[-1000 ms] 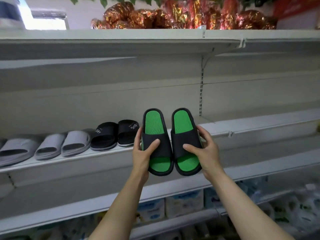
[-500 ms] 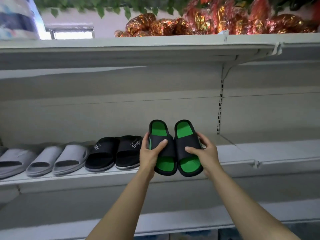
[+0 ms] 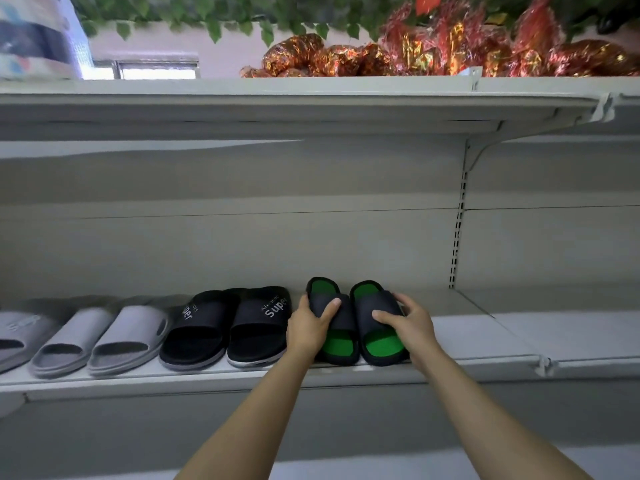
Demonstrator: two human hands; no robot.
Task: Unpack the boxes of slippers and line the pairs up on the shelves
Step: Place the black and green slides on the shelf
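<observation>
Both hands are clamped on a pair of black slippers with green insoles, one slipper in each. By the left hand the left slipper is gripped across its black strap, the thumb laid over the top of the strap and the fingers wrapped round the outer side. By the right hand the right slipper is held the same way, thumb on the strap and fingers curled round the far edge. The two slippers are set side by side, touching or nearly so, on the middle shelf, heels toward the front lip and toes toward the back panel; whether the soles are fully settled on the shelf cannot be told.

Just to the left of the green pair, a black pair printed with the word "Super" is lined up on the same shelf, the nearer slipper just beside the left hand. Further left a grey pair is placed, and part of another grey slipper is seen at the edge of the view. To the right of the hands the shelf surface is bare metal.

On the upper shelf red and gold foil-wrapped bundles are stacked, with green leaves hanging above them.
</observation>
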